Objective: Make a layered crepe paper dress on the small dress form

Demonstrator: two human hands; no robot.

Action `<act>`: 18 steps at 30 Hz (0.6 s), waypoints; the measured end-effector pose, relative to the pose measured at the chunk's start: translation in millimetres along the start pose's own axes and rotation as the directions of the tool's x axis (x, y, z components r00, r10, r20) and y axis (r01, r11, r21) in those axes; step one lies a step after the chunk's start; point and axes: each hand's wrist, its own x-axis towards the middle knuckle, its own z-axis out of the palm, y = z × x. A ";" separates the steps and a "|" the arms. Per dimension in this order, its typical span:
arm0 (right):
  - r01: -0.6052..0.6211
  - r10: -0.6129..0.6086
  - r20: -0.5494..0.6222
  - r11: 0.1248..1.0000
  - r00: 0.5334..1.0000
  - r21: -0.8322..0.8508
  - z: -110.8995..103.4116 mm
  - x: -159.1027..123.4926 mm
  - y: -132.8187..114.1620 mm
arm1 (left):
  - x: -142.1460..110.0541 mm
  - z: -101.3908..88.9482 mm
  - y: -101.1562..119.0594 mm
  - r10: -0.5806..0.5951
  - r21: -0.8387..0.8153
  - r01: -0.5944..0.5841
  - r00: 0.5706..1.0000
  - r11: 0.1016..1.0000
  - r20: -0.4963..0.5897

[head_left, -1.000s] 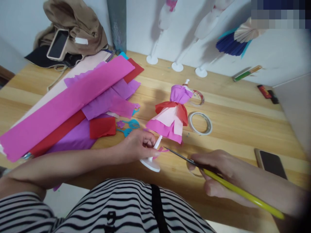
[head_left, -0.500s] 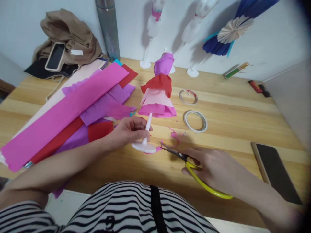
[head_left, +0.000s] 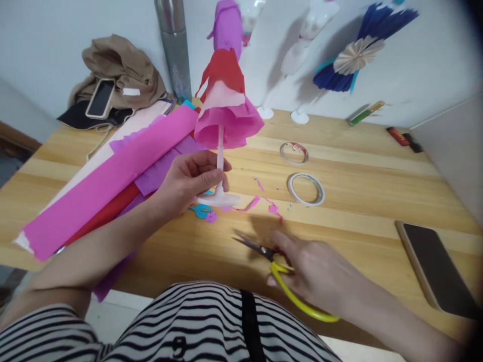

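Note:
My left hand is closed round the white stem of a small mannequin stand and holds it upright just above the wooden table. The stand wears a paper dress with a purple top, red collar, pale pink middle and pink skirt. My right hand rests low on the table over yellow-handled scissors, whose blades point left. The hand is blurred. Pink paper scraps lie between the two hands.
Long pink, purple and red crepe sheets cover the left of the table. Two tape rolls lie right of centre, a phone near the right edge. Behind stand a steel bottle, more white mannequins and a brown bag with a phone on it.
My left hand lifted the dressed stand from tilted over to upright and higher. My right hand drew the scissors back from the stand's base and lowered them to the table.

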 end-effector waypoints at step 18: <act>0.246 -0.264 -0.076 0.950 0.962 -0.190 -0.1 10.2 -12.4 | -8.2 4.6 71.9 0.388 0.028 -0.387 0.922 0.921 -0.003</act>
